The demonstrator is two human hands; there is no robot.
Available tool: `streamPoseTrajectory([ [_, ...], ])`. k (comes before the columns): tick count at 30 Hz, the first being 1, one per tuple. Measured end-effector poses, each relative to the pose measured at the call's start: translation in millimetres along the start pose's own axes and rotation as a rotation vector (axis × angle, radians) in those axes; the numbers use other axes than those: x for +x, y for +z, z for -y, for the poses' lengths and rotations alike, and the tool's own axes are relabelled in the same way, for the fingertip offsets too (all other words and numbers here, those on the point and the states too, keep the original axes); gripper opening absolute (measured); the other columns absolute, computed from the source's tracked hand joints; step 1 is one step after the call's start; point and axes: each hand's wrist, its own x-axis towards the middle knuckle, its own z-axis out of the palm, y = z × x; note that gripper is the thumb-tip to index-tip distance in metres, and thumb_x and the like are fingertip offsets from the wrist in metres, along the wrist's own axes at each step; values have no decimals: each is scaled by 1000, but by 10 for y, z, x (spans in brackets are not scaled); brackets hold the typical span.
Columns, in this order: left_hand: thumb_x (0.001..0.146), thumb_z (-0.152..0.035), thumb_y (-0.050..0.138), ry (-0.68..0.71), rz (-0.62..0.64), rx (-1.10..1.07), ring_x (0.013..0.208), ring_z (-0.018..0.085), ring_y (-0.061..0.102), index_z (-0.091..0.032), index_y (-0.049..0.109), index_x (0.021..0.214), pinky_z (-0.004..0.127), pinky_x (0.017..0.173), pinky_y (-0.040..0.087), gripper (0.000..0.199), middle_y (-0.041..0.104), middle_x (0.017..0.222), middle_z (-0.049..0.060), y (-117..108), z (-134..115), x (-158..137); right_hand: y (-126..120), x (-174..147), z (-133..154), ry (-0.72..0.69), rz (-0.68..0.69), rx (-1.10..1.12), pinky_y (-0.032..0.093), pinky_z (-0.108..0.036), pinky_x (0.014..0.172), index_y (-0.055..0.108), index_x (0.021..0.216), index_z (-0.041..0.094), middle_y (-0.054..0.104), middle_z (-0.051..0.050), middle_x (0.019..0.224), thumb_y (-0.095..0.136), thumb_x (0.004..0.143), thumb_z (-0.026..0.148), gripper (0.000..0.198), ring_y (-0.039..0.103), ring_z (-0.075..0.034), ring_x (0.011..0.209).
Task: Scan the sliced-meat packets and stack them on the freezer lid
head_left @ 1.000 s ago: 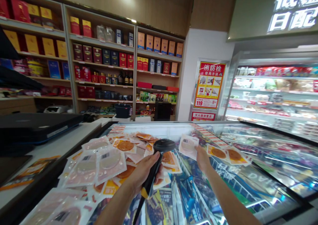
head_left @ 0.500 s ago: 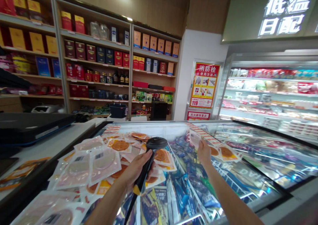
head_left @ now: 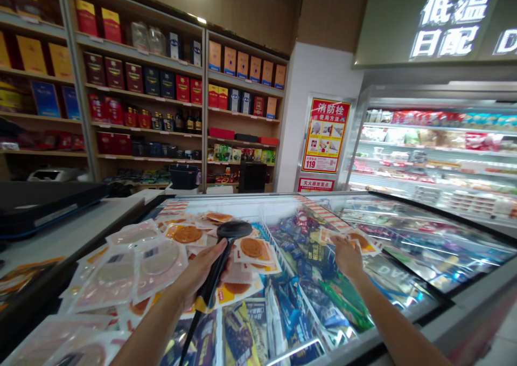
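Observation:
My left hand (head_left: pixel 203 269) is wrapped round the handle of a black barcode scanner (head_left: pixel 233 229) with yellow trim, its cord running down. The scanner's head is over a spread of flat clear packets (head_left: pixel 184 234), each with a round orange-brown patty. My right hand (head_left: pixel 348 257) reaches across the freezer glass, fingers closed on a flat patty packet (head_left: pixel 326 234). That packet lies at the left side of a small group of similar packets (head_left: pixel 367 242), partly hidden by my fingers. Other packets on the left show their pale backs (head_left: pixel 159 263) with barcodes.
Under the glass of the chest freezer (head_left: pixel 428 315) are wire baskets (head_left: pixel 311 312) and colourful frozen packs (head_left: pixel 250 331). A counter with a black device (head_left: pixel 44 204) stands at left. Behind are shelves of boxed goods (head_left: pixel 135 77), a red poster (head_left: pixel 326 134) and a lit chiller (head_left: pixel 436 161).
My right hand has moved right and down, bringing its packet from above the glass to the small group. The packet has turned from its pale back to its printed face. The view has shifted slightly.

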Motion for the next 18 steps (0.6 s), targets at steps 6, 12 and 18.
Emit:
streamPoseTrajectory([
  [6, 61, -52, 56, -14, -72, 32, 38, 7, 44, -15, 53, 75, 17, 37, 32, 39, 51, 51, -3, -130, -31, 12, -33, 52, 173, 75, -6, 116, 25, -50, 90, 53, 106, 14, 51, -14, 115, 34, 72, 20, 39, 39, -28, 110],
  [12, 63, -50, 56, -1, -32, 2, 37, 6, 43, -17, 51, 79, 17, 36, 30, 37, 50, 52, -4, -299, -71, 44, -298, 68, 1054, -186, 73, 564, 30, -39, 93, 48, 114, 15, 48, -11, 120, 35, 76, 33, 43, 40, -22, 113],
  [18, 64, -48, 56, -7, -52, 23, 39, 7, 45, -16, 49, 68, 17, 37, 31, 33, 53, 53, -2, -325, -137, -33, -559, -83, 1815, -545, 240, 768, 28, -39, 94, 41, 121, 19, 43, -10, 126, 44, 73, 43, 54, 37, -24, 115],
])
